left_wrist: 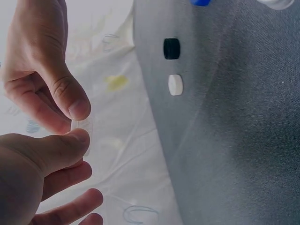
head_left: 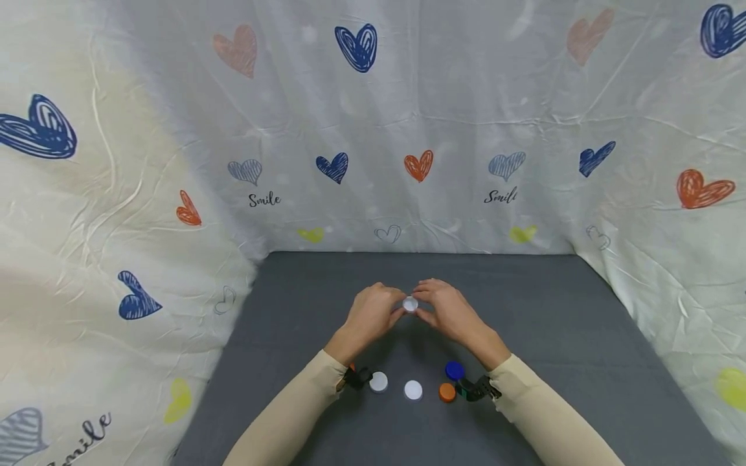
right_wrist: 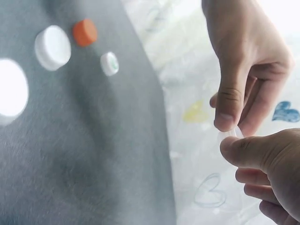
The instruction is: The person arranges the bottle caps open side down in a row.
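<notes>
A small whitish, translucent bottle cap [head_left: 410, 304] with a ribbed side is held up between the two hands, above the grey table. My left hand [head_left: 375, 312] pinches it from the left with thumb and fingers. From the right, my right hand [head_left: 447, 313] pinches the same cap. In the left wrist view, the thumbs cover part of the cap [left_wrist: 82, 125]. Only a sliver of the cap [right_wrist: 230, 134] shows between the fingertips in the right wrist view.
Nearer the person lie two white caps [head_left: 378, 382], an orange cap [head_left: 447, 392] and a blue cap [head_left: 454, 370]. The left wrist view shows a dark cap [left_wrist: 172, 48] beside a small white cap [left_wrist: 176, 85]. A heart-printed cloth [head_left: 373, 129] surrounds the table [head_left: 553, 310].
</notes>
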The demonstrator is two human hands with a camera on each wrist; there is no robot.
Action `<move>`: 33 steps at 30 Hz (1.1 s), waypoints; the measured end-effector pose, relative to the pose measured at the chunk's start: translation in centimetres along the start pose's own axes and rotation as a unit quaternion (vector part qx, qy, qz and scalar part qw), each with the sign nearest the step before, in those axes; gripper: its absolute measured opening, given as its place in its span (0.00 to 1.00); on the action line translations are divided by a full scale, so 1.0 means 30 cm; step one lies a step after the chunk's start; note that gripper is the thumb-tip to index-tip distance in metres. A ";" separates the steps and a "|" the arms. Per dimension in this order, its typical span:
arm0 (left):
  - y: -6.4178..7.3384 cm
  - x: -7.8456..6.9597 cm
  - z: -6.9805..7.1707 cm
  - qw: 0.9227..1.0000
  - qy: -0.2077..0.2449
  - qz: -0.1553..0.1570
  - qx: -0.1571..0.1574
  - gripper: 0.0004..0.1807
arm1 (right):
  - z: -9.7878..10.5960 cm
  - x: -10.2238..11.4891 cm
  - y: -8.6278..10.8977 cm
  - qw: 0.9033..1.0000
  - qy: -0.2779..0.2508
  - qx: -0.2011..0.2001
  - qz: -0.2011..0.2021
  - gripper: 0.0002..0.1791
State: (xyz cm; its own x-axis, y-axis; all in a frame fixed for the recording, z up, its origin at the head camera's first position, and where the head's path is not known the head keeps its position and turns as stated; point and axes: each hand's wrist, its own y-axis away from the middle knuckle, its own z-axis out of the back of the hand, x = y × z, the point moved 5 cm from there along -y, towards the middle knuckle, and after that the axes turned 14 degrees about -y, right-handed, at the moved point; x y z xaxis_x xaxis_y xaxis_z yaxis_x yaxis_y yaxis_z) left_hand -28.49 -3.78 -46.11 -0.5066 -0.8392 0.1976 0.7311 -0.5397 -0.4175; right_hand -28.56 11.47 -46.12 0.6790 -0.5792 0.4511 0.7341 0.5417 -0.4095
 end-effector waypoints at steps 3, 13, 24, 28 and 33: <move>0.018 0.006 0.027 1.000 0.005 -0.001 -0.010 0.11 | 0.013 0.031 0.004 1.000 -0.012 -0.007 0.001 0.16; 0.084 0.020 0.090 0.998 0.036 0.017 -0.047 0.15 | 0.032 0.114 0.032 0.998 -0.039 -0.053 0.017 0.19; 0.153 0.019 0.091 0.994 0.077 0.033 -0.074 0.15 | -0.018 0.130 0.064 0.995 -0.062 -0.075 0.037 0.21; 0.167 0.017 0.081 0.994 0.085 0.035 -0.067 0.15 | -0.031 0.130 0.073 0.994 -0.068 -0.076 0.040 0.21; 0.174 0.018 0.076 0.993 0.086 0.035 -0.071 0.15 | -0.036 0.132 0.080 0.994 -0.071 -0.076 0.042 0.21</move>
State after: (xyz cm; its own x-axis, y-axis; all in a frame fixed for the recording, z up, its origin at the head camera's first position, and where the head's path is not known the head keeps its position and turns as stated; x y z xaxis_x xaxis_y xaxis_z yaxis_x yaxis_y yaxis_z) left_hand -23.91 -7.22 -46.17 -0.5364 -0.8438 0.0148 0.7017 -0.4556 -0.5477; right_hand -24.11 9.81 -46.18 0.7385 -0.4381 0.5125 0.6742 0.4798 -0.5615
